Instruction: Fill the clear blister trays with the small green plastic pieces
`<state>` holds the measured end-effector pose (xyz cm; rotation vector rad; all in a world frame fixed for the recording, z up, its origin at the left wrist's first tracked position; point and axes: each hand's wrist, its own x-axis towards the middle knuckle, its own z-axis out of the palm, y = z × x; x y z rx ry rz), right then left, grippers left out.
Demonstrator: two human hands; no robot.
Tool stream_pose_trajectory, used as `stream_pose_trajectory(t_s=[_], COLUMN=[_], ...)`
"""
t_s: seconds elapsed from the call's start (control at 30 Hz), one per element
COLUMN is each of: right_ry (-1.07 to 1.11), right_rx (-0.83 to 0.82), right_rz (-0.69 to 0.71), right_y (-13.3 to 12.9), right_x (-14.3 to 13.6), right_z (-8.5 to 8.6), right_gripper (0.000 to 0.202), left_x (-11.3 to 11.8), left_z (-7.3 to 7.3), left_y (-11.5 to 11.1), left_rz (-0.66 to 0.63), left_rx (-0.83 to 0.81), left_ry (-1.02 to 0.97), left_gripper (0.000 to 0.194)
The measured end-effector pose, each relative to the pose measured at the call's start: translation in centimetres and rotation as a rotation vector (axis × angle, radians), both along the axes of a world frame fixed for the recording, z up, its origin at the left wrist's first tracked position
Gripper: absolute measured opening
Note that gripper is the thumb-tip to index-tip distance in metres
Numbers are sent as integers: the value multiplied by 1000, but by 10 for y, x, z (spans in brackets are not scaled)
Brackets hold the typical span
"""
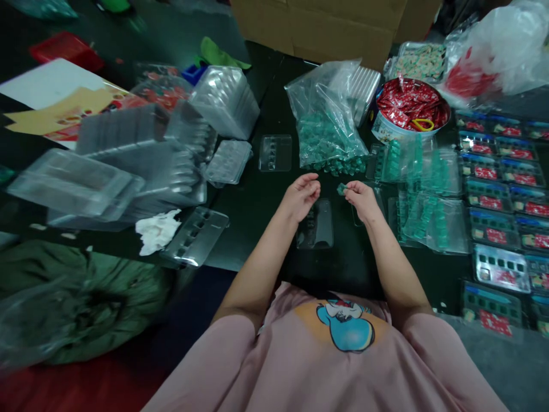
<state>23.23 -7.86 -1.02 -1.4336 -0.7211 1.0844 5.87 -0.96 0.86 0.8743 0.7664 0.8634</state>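
Note:
My right hand (361,199) pinches a small translucent green plastic piece (342,189) between thumb and fingertips. To its left, my left hand (301,196) is half open, its fingers loosely bent and nothing visible in them. Below the hands a clear plastic tray (316,224) with small compartments lies on the dark table. Just beyond them sits a clear bag (330,126), its many green pieces (343,166) spilling from the near side. Right of my right hand are stacked clear trays (435,220) filled with rows of green pieces.
Stacks of empty clear trays (141,166) crowd the left. A single tray (275,153) lies left of the bag. A round tin (412,109) of red packets stands behind right. Rows of filled trays (491,197) line the far right. A cardboard box (334,28) stands at the back.

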Motion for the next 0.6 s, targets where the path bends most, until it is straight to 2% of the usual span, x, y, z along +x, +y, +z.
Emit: stream_pose_trajectory(t_s=[0.1,0.2,0.37,0.43,0.5,0.6], right_ry=[33,27,52,54,53,43], right_rx=[-17,-7,-20,-30,-29,-3], right_rz=[3,42,23,20,22,39], right_y=[-4,-8,-13,-15,-16,-19], right_x=[5,4,0,-1,-2,-4], right_z=[-2,-4,-11,-12,-13,-12], right_gripper=[25,25,30,32,32,29], left_x=[-16,-36,-79,-95,-108,-121], left_z=[0,-8,-15,-10,2,35], left_y=[19,37,64,78,93,121], left_rz=[143,270,209,229,285,403], left_rx=[183,403,536,571,596,657], left_ry=[173,426,731,819,877,933], left_gripper=[20,20,16,12,9,8])
